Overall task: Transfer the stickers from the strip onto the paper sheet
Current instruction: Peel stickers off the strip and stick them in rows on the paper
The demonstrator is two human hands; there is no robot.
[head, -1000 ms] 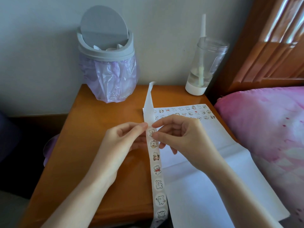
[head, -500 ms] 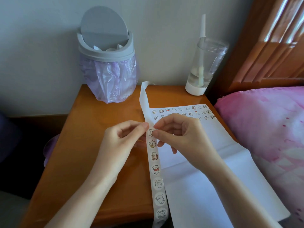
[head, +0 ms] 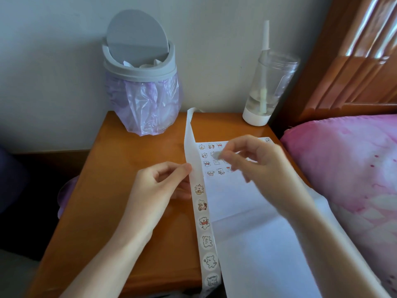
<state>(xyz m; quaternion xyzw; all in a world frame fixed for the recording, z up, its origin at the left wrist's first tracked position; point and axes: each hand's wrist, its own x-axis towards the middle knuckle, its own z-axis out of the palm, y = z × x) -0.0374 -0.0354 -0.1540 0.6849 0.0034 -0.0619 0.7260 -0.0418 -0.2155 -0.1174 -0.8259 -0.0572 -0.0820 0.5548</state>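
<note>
A long white sticker strip with several round cartoon stickers runs from the table's front edge up toward the back; its upper part is bare backing. My left hand pinches the strip's left edge at about mid-length. A white paper sheet lies to the right of the strip, with rows of small stickers along its far end. My right hand hovers over those rows, blurred, pinching a small round sticker between thumb and forefinger.
The wooden bedside table carries a grey swing-lid bin with a purple bag at the back left and a clear tumbler with a straw at the back right. A pink pillow borders the table's right side.
My right hand has peeled a sticker off the strip and moved up and right over the sheet's stickered rows. The strip's top sticker spot is now bare; my left hand stays put.
</note>
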